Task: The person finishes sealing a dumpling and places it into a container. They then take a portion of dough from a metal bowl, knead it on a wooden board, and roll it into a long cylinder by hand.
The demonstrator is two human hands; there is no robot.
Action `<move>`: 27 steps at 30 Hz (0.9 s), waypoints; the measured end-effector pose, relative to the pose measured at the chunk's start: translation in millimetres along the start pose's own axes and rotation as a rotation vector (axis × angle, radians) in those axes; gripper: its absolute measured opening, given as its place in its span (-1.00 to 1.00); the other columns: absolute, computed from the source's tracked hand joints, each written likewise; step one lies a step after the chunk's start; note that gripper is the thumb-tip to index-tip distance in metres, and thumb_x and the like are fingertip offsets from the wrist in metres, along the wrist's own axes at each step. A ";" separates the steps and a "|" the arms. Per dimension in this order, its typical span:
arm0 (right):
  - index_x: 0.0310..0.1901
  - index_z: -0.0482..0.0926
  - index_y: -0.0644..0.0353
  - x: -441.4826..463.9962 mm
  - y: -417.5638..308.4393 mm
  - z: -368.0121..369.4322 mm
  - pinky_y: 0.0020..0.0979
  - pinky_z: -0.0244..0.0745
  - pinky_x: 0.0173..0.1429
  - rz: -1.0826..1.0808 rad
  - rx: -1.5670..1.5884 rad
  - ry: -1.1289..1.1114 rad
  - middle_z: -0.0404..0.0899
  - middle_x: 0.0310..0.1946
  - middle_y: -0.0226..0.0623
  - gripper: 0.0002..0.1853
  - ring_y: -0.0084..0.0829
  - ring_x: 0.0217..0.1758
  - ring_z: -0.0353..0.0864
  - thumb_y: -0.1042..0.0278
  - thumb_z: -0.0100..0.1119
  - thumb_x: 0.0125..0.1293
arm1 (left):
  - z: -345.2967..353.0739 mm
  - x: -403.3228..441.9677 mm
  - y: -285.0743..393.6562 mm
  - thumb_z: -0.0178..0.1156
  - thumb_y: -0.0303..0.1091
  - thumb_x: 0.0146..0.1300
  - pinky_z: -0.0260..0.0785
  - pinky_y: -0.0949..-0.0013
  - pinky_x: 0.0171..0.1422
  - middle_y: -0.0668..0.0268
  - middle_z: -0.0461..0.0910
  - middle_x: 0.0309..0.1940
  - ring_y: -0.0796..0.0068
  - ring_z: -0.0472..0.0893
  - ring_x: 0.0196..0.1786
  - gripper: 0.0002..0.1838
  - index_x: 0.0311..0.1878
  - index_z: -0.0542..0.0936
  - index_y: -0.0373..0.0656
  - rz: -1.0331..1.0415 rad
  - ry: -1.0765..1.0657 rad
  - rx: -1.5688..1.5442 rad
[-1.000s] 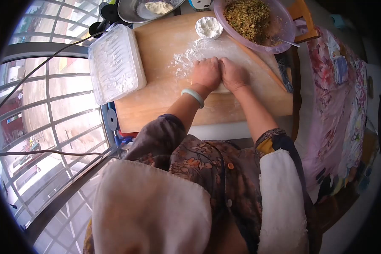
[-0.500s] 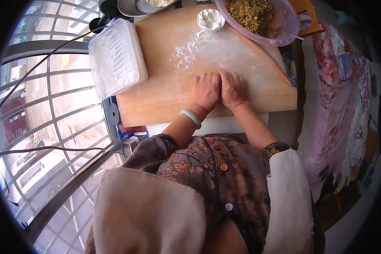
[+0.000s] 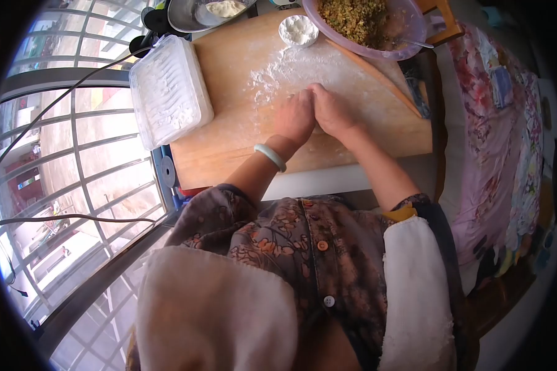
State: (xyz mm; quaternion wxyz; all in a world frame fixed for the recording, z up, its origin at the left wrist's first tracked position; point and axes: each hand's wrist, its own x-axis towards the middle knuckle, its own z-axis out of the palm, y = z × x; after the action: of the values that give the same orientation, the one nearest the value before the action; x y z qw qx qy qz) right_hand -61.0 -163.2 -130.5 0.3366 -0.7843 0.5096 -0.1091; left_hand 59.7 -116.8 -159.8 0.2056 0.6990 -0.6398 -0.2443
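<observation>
My left hand point(image 3: 295, 117), with a pale green bangle point(image 3: 270, 157) at its wrist, is curled closed over the wooden board point(image 3: 229, 139). My right hand point(image 3: 335, 112) is closed too and presses against it, thumbs and knuckles meeting. Whatever lies inside the fingers is hidden from above. Just beyond them, loose white flour point(image 3: 267, 81) is scattered on the board. A wooden rolling pin point(image 3: 377, 78) rests slantwise to the right of my hands. Farther back stands a small white bowl of flour point(image 3: 298, 31).
A clear plastic container point(image 3: 170, 93) dusted with flour sits at the board's left edge, beside the barred window point(image 3: 74, 142). At the back are a pink bowl point(image 3: 418, 25) of chopped filling point(image 3: 359, 18) and a metal bowl point(image 3: 185, 17) holding dough point(image 3: 225, 8). Floral cloth point(image 3: 486, 154) lies at right.
Both hands have moved slightly away from my body and curled in tighter against each other. The camera view has shifted a little. The bowls, container and rolling pin keep their places on the board.
</observation>
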 end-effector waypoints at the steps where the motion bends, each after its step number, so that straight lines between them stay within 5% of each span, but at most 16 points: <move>1: -0.05 0.53 0.12 -7.3 -3.3 1.5 0.01 0.55 -0.03 -0.003 -0.014 -0.013 0.69 -0.19 0.00 -0.81 0.03 -0.07 0.67 0.33 -0.02 0.38 | -0.3 -11.1 0.7 -0.01 -0.32 0.36 0.34 0.06 0.09 0.02 0.61 -0.20 -0.05 0.54 0.00 -0.79 -0.03 0.50 -0.17 0.012 0.018 0.019; 3: -0.08 0.53 0.10 -23.1 0.8 26.7 -0.05 0.50 0.00 -0.203 0.018 0.250 0.67 -0.25 -0.14 -0.83 -0.03 -0.11 0.63 0.37 0.04 0.33 | -0.5 -31.0 1.4 0.01 -0.31 0.36 0.32 0.06 0.10 0.07 0.60 -0.19 0.00 0.54 -0.01 -0.77 0.01 0.49 -0.16 0.035 0.047 0.059; 6: 0.00 0.54 0.05 -45.4 10.2 56.0 -0.11 0.39 0.05 -0.188 -0.027 0.402 0.66 -0.17 -0.28 -0.75 -0.17 -0.03 0.58 0.32 0.08 0.31 | 2.5 -54.7 3.9 0.06 -0.30 0.34 0.26 0.05 0.22 0.09 0.57 -0.08 0.04 0.51 0.06 -0.69 0.11 0.50 -0.13 0.035 0.069 0.170; 14: -0.01 0.54 0.05 16.3 24.7 42.8 -0.09 0.37 0.11 -0.266 -0.193 0.290 0.66 -0.14 -0.28 -0.77 -0.15 -0.02 0.58 0.30 0.02 0.34 | -0.1 2.6 -10.7 0.07 -0.26 0.32 0.26 0.06 0.21 0.17 0.59 -0.06 0.10 0.54 0.07 -0.74 0.02 0.55 -0.10 0.011 0.089 0.256; 17: -0.04 0.54 0.10 39.4 15.5 28.7 -0.05 0.42 0.13 -0.133 -0.110 0.246 0.67 -0.08 -0.18 -0.80 -0.12 0.03 0.60 0.32 0.04 0.36 | -6.1 30.2 -13.7 0.05 -0.27 0.36 0.27 0.06 0.19 0.16 0.60 -0.10 0.08 0.55 0.05 -0.78 -0.03 0.58 -0.06 0.041 0.162 0.209; 19: 0.05 0.54 0.13 41.0 20.2 28.7 -0.03 0.40 0.22 -0.131 0.024 0.282 0.65 -0.01 -0.14 -0.72 -0.11 0.11 0.57 0.27 0.11 0.36 | -11.4 37.9 -16.5 0.07 -0.30 0.38 0.31 0.07 0.15 0.16 0.61 -0.10 0.07 0.55 0.05 -0.81 -0.04 0.59 -0.08 -0.009 0.223 0.180; 22: 0.21 0.48 0.13 2.9 39.1 44.9 -0.01 0.37 0.28 -0.580 -0.135 0.334 0.61 0.06 -0.14 -0.56 -0.09 0.18 0.52 0.25 0.22 0.31 | -13.1 17.8 -38.9 0.09 -0.39 0.39 0.37 0.09 0.11 0.12 0.60 -0.06 0.02 0.55 0.02 -0.82 -0.01 0.59 -0.15 -0.009 0.354 0.087; 27: 0.34 0.38 0.12 -52.3 38.1 33.7 -0.03 0.36 0.30 -0.539 -0.283 0.114 0.58 0.08 -0.11 -0.34 -0.05 0.24 0.48 0.24 0.36 0.20 | -26.3 -68.0 -51.9 0.10 -0.44 0.37 0.34 0.09 0.20 0.05 0.56 0.00 0.01 0.52 0.07 -0.76 0.07 0.54 -0.20 -0.102 0.423 -0.131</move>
State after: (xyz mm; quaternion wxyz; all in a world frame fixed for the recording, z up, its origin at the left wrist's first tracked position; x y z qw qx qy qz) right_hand -95.2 -113.2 -171.1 0.1537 -0.9229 0.3114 -0.1662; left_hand 112.7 -44.8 -164.7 0.3675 0.7514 -0.5289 -0.1433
